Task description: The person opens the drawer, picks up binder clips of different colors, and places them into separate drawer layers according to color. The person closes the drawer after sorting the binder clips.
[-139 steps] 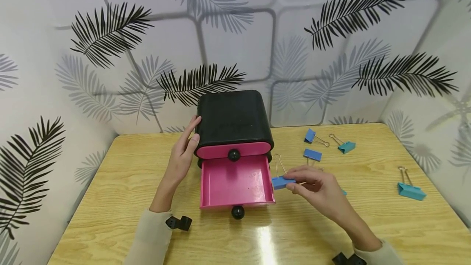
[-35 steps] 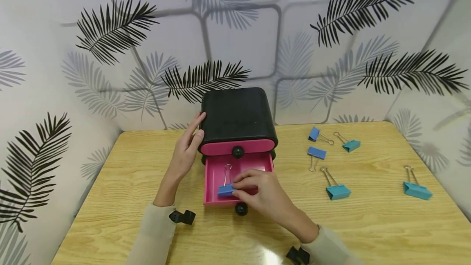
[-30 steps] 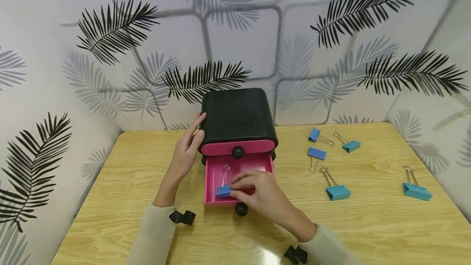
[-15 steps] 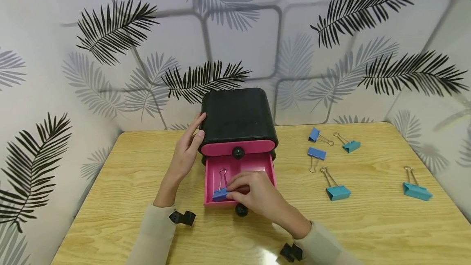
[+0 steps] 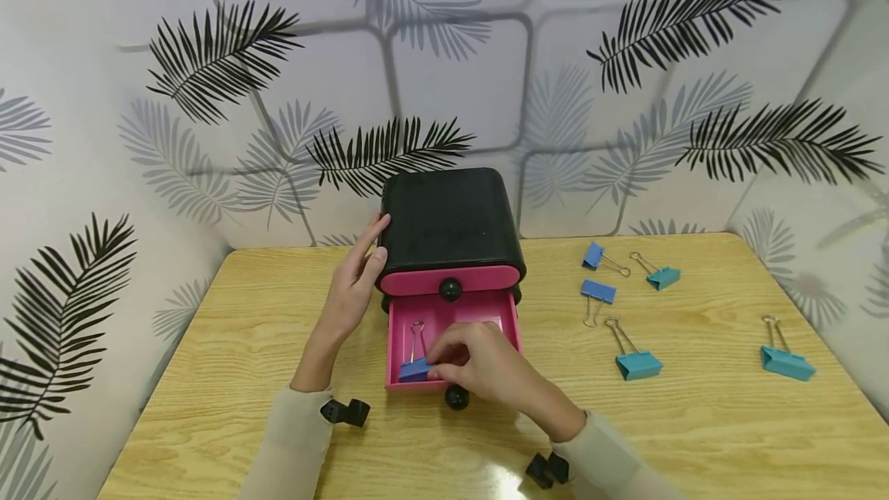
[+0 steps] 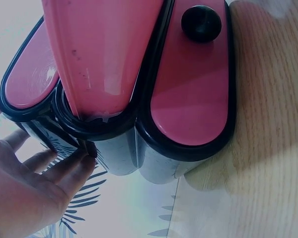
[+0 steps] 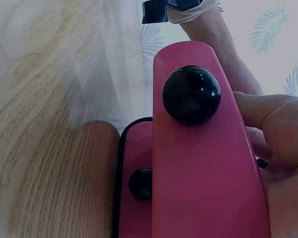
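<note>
A small black cabinet (image 5: 447,218) with pink drawers stands at the table's middle, its middle drawer (image 5: 389,346) pulled out. Inside that drawer, near the front left corner, lies a blue binder clip (image 5: 414,369), its wire handles pointing back. My right hand (image 5: 479,357) reaches over the drawer and pinches the clip's right end between thumb and fingers. In the right wrist view the drawer front (image 7: 203,173) hides the clip. My left hand (image 5: 354,284) rests with extended fingers against the cabinet's left side; the left wrist view shows its fingers (image 6: 72,173) touching the black casing.
On the table to the right lie two blue binder clips, one (image 5: 599,292) nearer and one (image 5: 593,255) behind it. Several teal clips lie there too: one (image 5: 639,365) closest, one (image 5: 664,278) at the back, one (image 5: 788,363) far right. A patterned backdrop (image 5: 451,83) rises behind the table.
My right hand has carried the blue binder clip from beside the cabinet into the drawer, then lowered it leftward toward the front left corner. The left hand has stayed on the cabinet.
</note>
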The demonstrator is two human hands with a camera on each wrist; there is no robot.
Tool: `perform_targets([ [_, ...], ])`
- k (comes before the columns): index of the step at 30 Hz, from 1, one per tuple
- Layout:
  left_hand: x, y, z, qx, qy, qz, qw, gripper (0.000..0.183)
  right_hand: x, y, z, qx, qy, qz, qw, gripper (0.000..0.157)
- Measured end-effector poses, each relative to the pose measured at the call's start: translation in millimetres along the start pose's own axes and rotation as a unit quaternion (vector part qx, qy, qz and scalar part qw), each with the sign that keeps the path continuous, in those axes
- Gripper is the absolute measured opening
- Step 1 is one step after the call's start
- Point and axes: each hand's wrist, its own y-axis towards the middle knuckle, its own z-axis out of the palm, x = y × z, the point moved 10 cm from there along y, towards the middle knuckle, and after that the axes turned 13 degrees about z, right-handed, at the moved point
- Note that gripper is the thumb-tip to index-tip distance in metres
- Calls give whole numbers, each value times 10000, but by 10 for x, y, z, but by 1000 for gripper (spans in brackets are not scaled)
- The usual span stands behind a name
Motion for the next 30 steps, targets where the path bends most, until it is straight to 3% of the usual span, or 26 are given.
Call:
perform_targets([
  [4, 223, -28, -2, -60, -33, 106, 9999, 50, -22, 25, 19, 131, 15, 134, 9998, 6],
  [9, 255, -34, -6, -49, -3, 142, 9999, 50, -43, 56, 37, 226, 79, 244, 9994, 7],
  [15, 164, -16, -8, -42, -69, 121, 9999, 50, -58, 74, 50, 318, 115, 295, 9990, 8],
  [22, -143, 19, -8, 23, -48, -22, 10000, 49, -72, 66, 61, 475, 115, 287, 9984, 7],
  [30, -145, 13, -3, 23, -40, -38, 10000, 49, -72, 47, 76, 577, 241, 232, 9978, 6],
])
